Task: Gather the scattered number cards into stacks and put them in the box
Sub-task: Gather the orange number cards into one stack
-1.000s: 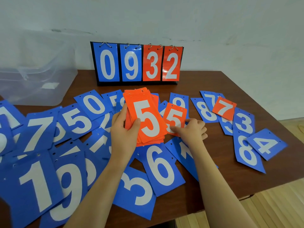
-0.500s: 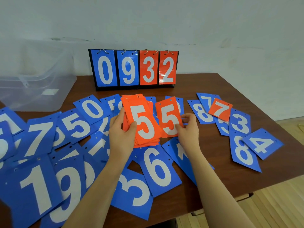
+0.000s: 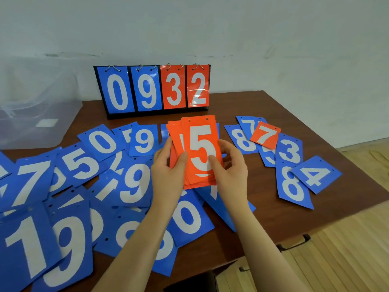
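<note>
— Number cards (image 3: pixel 82 163), mostly blue, lie scattered over the brown counter (image 3: pixel 263 209) by a pale wall; clear box (image 3: pixel 40 114) far left.
— And the hands?
— Left hand (image 3: pixel 168 171) and right hand (image 3: pixel 230 171) both grip an orange stack (image 3: pixel 200 152), a 5 on top.

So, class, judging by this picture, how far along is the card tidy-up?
Early on. Done: several orange cards are gathered into one stack. In hand: the left hand and right hand both hold it. Left: one orange 7, many scattered blue cards, and nothing visible in the clear box.
</note>
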Tool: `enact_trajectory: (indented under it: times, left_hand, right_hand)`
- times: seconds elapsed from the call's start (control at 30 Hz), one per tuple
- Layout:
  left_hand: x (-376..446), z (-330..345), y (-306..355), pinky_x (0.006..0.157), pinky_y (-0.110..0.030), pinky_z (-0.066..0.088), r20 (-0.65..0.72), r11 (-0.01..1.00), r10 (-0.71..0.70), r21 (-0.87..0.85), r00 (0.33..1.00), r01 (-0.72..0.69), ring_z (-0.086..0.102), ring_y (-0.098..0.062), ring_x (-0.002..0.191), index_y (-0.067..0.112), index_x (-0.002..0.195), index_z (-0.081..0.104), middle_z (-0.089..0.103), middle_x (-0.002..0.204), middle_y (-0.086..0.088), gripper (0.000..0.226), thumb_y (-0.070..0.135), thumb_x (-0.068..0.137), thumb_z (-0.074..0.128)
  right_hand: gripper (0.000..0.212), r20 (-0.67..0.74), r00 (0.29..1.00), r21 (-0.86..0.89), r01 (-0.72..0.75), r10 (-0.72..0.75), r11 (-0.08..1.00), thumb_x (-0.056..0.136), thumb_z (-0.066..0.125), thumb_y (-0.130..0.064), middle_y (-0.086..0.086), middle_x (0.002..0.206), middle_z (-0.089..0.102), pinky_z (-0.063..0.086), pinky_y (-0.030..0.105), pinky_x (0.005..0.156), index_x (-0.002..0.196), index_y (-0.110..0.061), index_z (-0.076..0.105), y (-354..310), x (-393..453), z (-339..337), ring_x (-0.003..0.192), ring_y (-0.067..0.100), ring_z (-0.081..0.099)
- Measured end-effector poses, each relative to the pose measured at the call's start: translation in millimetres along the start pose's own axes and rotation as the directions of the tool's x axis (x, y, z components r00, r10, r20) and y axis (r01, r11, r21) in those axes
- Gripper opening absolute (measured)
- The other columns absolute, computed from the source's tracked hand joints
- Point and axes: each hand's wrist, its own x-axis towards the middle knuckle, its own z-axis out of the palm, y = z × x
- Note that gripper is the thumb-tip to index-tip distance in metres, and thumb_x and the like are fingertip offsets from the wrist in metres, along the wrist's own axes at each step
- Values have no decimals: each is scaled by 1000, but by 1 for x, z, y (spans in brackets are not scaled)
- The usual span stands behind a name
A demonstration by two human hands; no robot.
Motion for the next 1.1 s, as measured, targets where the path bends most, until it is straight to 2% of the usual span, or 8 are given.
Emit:
enact_trajectory:
  times: [0.2, 0.3, 0.4, 0.53, 0.7, 0.83, 1.0, 1.1]
  left_hand:
    - [4, 39, -8, 77, -28, 56, 8, 1000, -21, 20, 1000, 21, 61, -14, 104, 35, 134, 44, 56, 123, 4, 53, 23, 86, 63]
    - [16, 51, -15, 81, -32, 56, 1, 999, -41, 29, 999, 41, 60, -14, 105, 35, 133, 46, 56, 124, 3, 50, 23, 87, 62]
    - [29, 61, -19, 85, -37, 55, -8, 997, -52, 51, 999, 52, 58, -14, 107, 34, 133, 46, 55, 126, 3, 50, 23, 87, 61]
    - [43, 65, -21, 85, -39, 55, -32, 993, -74, 89, 997, 77, 56, -16, 111, 32, 136, 43, 52, 128, 2, 51, 24, 89, 60]
    - [50, 52, -24, 81, -36, 56, -49, 993, -63, 96, 997, 68, 58, -15, 107, 36, 134, 44, 54, 124, 6, 50, 26, 89, 60]
    - [47, 32, -24, 81, -37, 56, -90, 995, -58, 72, 994, 65, 60, -16, 106, 34, 133, 47, 56, 124, 3, 48, 22, 88, 61]
    - [39, 8, -24, 82, -38, 56, -130, 994, -75, 72, 989, 84, 58, -18, 110, 32, 133, 47, 55, 129, 4, 48, 23, 88, 61]
    - [33, 2, -24, 80, -35, 56, -135, 994, -85, 60, 987, 94, 58, -18, 111, 31, 134, 46, 54, 129, 4, 48, 22, 89, 61]
  right_hand:
    - [32, -11, 1000, 2, -25, 25, 1000, 90, 59, -34, -10, 129, 46, 50, 28, 89, 121, -34, 54, 20, 23, -31, 121, 10, 45]
    - [43, -75, 994, -221, -98, 83, 970, 93, 50, -43, -3, 144, 40, 40, 46, 105, 134, -30, 47, 41, 61, -50, 125, 12, 42]
    - [55, -12, 980, -590, -167, 198, 790, 96, 36, -52, -1, 156, 22, 9, 49, 115, 145, -28, 31, 62, 94, -62, 143, 22, 20]
    - [59, 49, 959, -783, -136, 279, 607, 96, 21, -56, 0, 158, 15, -3, 47, 116, 148, -27, 23, 73, 119, -62, 146, 21, 7]
    - [51, 232, 946, -736, 18, 227, 677, 98, 21, -52, -6, 152, 32, -7, 48, 113, 143, -31, 34, 64, 108, -53, 143, 13, 19]
    - [44, 359, 925, -571, 113, 124, 813, 100, 25, -46, -11, 140, 48, 1, 33, 111, 137, -34, 44, 53, 76, -47, 134, 6, 33]
    - [38, 358, 923, -418, 24, 140, 908, 99, 30, -46, -14, 115, 61, 6, 31, 109, 130, -37, 51, 41, 55, -41, 124, 8, 43]
    - [36, 193, 976, -490, 4, 103, 872, 96, 45, -42, -7, 129, 54, 13, 37, 110, 128, -31, 53, 43, 61, -33, 126, 13, 41]
